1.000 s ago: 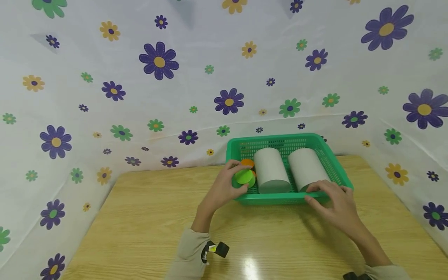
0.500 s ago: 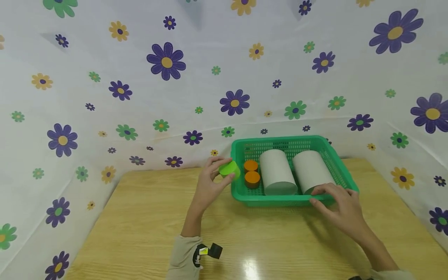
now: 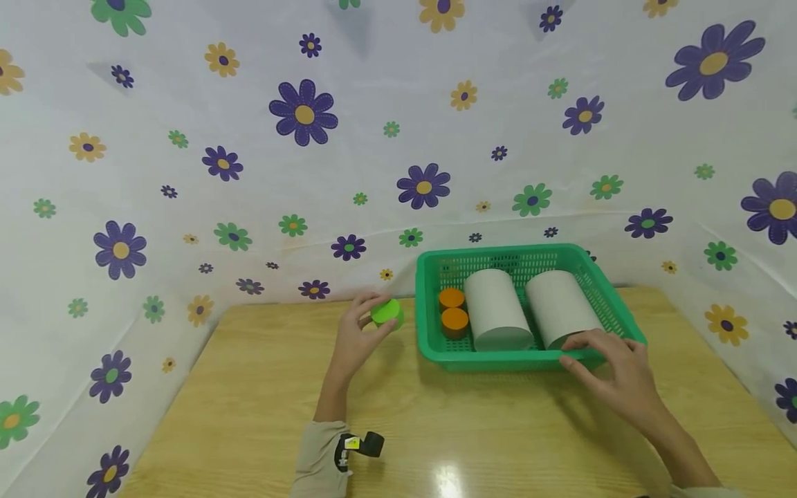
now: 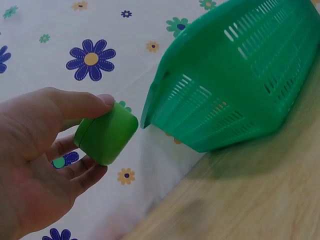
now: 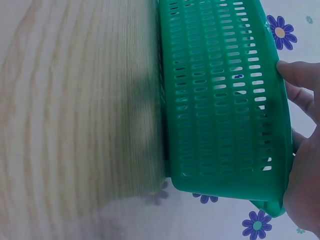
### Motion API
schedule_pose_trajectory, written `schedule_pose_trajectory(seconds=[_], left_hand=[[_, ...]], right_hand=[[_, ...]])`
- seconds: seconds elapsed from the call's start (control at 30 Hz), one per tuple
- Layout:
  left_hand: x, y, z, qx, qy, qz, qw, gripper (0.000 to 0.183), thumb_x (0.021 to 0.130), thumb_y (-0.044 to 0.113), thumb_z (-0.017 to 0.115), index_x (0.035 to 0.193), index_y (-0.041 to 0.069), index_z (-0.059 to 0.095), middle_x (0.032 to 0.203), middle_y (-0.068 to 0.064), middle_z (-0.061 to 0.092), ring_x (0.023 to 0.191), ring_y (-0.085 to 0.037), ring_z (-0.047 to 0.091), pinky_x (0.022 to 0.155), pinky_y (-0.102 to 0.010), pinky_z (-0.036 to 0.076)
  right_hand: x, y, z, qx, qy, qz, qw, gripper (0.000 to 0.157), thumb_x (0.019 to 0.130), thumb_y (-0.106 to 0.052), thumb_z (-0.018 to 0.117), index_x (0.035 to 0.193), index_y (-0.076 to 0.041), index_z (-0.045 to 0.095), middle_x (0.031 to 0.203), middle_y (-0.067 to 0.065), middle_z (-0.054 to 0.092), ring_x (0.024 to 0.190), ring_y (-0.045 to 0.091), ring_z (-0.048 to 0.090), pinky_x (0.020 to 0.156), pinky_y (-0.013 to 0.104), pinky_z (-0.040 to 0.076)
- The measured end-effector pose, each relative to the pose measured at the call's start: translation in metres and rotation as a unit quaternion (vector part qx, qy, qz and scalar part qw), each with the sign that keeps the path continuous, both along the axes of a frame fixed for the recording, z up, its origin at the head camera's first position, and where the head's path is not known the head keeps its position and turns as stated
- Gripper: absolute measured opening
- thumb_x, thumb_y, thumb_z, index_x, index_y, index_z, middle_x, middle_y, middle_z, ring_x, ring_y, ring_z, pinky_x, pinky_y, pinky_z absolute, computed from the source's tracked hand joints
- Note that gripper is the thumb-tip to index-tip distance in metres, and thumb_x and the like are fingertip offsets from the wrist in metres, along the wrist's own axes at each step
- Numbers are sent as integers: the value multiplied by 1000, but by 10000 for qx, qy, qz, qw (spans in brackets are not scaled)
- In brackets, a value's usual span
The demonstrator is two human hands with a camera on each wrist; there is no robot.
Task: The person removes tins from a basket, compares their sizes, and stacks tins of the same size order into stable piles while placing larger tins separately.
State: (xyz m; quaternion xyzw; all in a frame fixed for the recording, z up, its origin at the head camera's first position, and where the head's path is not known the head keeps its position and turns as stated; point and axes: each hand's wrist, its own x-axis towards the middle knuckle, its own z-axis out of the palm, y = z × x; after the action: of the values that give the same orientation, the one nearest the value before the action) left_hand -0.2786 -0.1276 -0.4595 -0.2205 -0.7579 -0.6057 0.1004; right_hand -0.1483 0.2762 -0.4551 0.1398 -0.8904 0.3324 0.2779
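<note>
My left hand (image 3: pixel 356 340) pinches a small bright green round block (image 3: pixel 387 314) between thumb and fingers, just left of the green plastic basket (image 3: pixel 498 360). In the left wrist view the green block (image 4: pixel 108 134) hangs above the table, with a thin seam around one end. My right hand (image 3: pixel 613 373) grips the basket's front rim near its right corner; in the right wrist view the thumb lies along that rim. Inside the basket are two orange round blocks (image 3: pixel 454 321) at the left and two large white cylinders (image 3: pixel 498 308) lying on their sides.
The basket stands on a wooden table (image 3: pixel 261 387) near its back edge. A white cloth (image 3: pixel 349 159) printed with flowers rises behind the table and along both sides.
My left hand has lifted the green block out of the basket and carried it left, past the rim. The right hand stays on the basket's front rim.
</note>
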Motion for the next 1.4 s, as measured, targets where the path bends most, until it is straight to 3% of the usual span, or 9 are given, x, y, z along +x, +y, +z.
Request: schedule_pose_trajectory(seconds=[0.27,0.5,0.77,1.4], left_hand=[[0,-6,-17,27,-209,235,9995,46,85,-1,81,128,-5,67,136,-23,56,126,-40,52,104,-55,49],[-2,0,-29,313,-271,701,9967,46,83,-8,81,125,-14,64,135,-33,53,129,-47,49,106,-61,45],[-6,-2,-34,313,-219,935,9949,45,83,1,84,124,-7,68,134,-26,56,124,-39,56,102,-53,51],[-10,3,-49,279,-541,952,9936,46,83,-3,82,126,-7,67,137,-24,56,129,-45,52,105,-57,47]], right_hand=[[3,-3,-2,13,22,0,10000,32,79,-5,85,99,-24,70,98,-10,68,100,-1,50,86,48,23],[3,-3,0,26,85,33,10000,32,77,-2,85,98,-21,70,97,-10,68,99,0,50,86,49,24],[1,-3,1,27,130,43,9999,31,77,-1,85,98,-19,70,97,-9,69,99,-3,49,86,43,22],[0,-1,-3,-9,82,36,10000,30,78,-1,84,99,-19,70,97,-6,69,99,-4,49,87,44,22]])
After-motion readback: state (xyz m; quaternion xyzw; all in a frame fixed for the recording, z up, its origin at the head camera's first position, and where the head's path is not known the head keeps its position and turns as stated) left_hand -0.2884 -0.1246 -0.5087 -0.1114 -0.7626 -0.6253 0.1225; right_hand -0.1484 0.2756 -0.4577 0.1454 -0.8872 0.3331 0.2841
